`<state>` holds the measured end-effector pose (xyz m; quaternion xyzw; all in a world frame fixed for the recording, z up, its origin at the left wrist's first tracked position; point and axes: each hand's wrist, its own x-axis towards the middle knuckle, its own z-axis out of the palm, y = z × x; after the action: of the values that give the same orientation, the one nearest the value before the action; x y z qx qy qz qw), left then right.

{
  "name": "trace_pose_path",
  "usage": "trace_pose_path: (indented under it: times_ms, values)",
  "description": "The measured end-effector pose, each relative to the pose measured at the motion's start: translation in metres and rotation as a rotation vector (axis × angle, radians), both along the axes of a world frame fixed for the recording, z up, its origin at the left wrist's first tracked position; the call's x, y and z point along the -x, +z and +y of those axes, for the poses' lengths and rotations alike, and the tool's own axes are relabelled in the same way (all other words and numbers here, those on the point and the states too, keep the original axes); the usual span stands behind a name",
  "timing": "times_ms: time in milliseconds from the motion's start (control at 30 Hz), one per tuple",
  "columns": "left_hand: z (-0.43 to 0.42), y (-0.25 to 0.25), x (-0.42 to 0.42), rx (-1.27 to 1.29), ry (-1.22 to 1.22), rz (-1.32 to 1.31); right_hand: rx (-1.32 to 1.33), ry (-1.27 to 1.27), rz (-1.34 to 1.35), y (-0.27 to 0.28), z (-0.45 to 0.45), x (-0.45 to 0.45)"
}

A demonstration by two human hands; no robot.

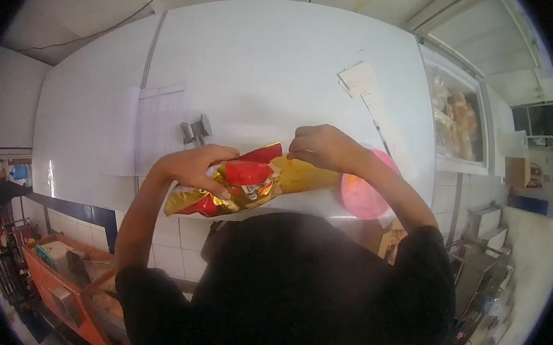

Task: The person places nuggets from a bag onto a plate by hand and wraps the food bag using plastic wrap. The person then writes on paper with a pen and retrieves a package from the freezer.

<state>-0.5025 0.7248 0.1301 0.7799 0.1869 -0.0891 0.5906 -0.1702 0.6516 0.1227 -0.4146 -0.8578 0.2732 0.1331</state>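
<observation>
A shiny red and gold foil packet (242, 180) lies in front of me at the near edge of the white worktop. My left hand (202, 168) grips its left part, thumb across the front and fingers behind. A yellowish, flattened part (312, 176) extends right from the packet; whether it is the same piece I cannot tell. My right hand (326, 146) is closed in a pinch at the upper edge of this yellowish part. Partly behind my right forearm is a pink round dish (363, 195) with some orange-yellow marks.
A metal meat mallet (196, 130) rests beyond my left hand. Printed sheets (162, 119) are at the left, and small paper notes (358, 80) and a thin pen-like stick (376, 126) at the right. An orange crate (74, 302) stands lower left. Bagged goods (458, 118) fill a side compartment.
</observation>
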Motion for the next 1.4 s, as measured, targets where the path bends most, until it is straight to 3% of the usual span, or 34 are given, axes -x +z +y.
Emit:
trace_pose_path:
  times_ms: [67,267,333,433,567,633,733,933,1033,1167,1233,1400]
  values:
    - [0.004,0.020,0.001,0.041,0.004,0.017,0.034,-0.014,0.100,0.015,0.000,0.002]
    - [0.004,0.063,-0.005,-0.168,0.048,-0.047,0.199,-0.109,0.150,0.031,0.017,0.003]
    - [-0.012,0.071,-0.017,-0.379,-0.005,-0.253,0.194,-0.089,0.181,0.019,0.024,0.003]
    - [-0.057,0.077,-0.046,-0.318,0.048,-0.175,0.251,-0.080,0.219,0.026,0.025,0.004]
    - [-0.088,0.037,-0.084,-0.403,0.092,-0.127,0.222,-0.058,0.196,0.037,0.034,0.008]
    - [-0.089,0.023,-0.096,-0.581,0.162,0.039,0.172,-0.030,0.160,0.038,0.036,0.009]
    - [-0.075,0.015,-0.103,-0.588,0.221,0.122,0.125,-0.029,0.091,0.043,0.035,0.012]
    - [-0.064,-0.017,-0.100,-0.735,0.307,-0.013,0.054,-0.036,0.041,0.040,0.039,0.016]
    - [-0.065,-0.018,-0.102,-0.758,0.315,0.078,0.041,-0.067,0.050,0.037,0.039,0.018]
    - [-0.056,-0.010,-0.098,-0.699,0.176,0.042,-0.005,-0.143,0.066,0.027,0.053,0.011]
    - [-0.051,0.004,-0.103,-0.580,0.045,0.249,0.008,-0.130,0.056,0.034,0.055,0.011]
    - [-0.040,-0.035,-0.101,-0.525,0.220,0.098,0.044,-0.037,-0.010,0.045,0.043,0.015]
